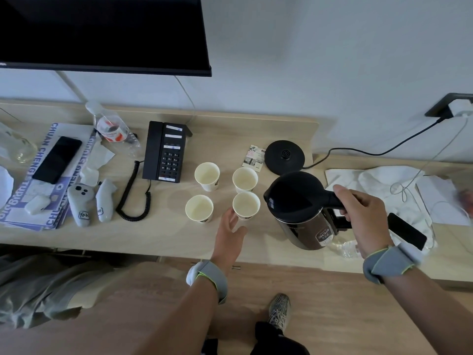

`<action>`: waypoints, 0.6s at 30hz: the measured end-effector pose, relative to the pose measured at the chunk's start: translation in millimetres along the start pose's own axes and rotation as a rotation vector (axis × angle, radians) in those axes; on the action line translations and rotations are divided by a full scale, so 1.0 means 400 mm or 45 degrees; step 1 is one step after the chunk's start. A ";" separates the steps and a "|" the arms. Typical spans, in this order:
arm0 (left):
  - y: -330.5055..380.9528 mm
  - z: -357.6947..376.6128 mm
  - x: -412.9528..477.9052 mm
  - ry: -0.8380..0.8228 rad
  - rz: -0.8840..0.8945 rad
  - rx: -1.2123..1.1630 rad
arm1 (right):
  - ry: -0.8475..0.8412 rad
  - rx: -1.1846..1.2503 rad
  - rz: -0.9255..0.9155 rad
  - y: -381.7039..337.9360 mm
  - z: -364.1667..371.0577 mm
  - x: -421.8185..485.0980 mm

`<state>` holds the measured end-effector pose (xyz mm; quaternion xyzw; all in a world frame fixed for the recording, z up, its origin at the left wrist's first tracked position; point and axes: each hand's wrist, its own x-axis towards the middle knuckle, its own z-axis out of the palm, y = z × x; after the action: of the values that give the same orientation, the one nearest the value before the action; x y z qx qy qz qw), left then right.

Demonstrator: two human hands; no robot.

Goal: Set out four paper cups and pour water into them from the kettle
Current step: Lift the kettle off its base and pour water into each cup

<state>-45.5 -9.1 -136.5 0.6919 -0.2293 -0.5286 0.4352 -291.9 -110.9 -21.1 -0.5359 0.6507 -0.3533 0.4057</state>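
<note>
Kettle [297, 208]: off its base [284, 156], right of the cups; heavy, rigid.
Right hand [363, 213]: closed around handle.
Left hand [230, 233]: open, fingertips against near-right cup [246, 204].
Cups: light, tippy; steady low.

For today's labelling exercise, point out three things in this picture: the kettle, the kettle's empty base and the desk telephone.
kettle [294, 193]: head view, on its black lid.
kettle's base [284, 156]: head view, on the round black plate.
desk telephone [165, 152]: head view, on its keypad panel.
</note>
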 end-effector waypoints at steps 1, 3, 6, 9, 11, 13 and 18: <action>0.001 0.000 0.000 -0.008 0.001 -0.006 | -0.009 -0.025 -0.014 -0.005 0.001 0.000; 0.003 0.001 0.000 -0.016 0.005 -0.015 | -0.028 -0.074 -0.038 -0.014 0.004 -0.001; 0.000 0.003 0.000 -0.017 0.021 -0.018 | -0.048 -0.141 -0.060 -0.026 0.012 0.001; -0.007 0.003 0.003 -0.035 0.020 -0.016 | -0.068 -0.205 -0.097 -0.035 0.023 0.008; -0.010 0.000 0.005 -0.047 0.011 -0.005 | -0.071 -0.264 -0.120 -0.040 0.031 0.010; -0.012 -0.002 0.006 -0.061 0.007 0.007 | -0.069 -0.305 -0.123 -0.045 0.036 0.011; -0.014 -0.009 0.009 -0.073 0.001 0.026 | -0.083 -0.387 -0.129 -0.059 0.051 0.013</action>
<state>-41.7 -7.7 -143.2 0.6807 -0.2474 -0.5456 0.4216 -264.0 -120.6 -9.3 -0.6344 0.6553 -0.2532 0.3224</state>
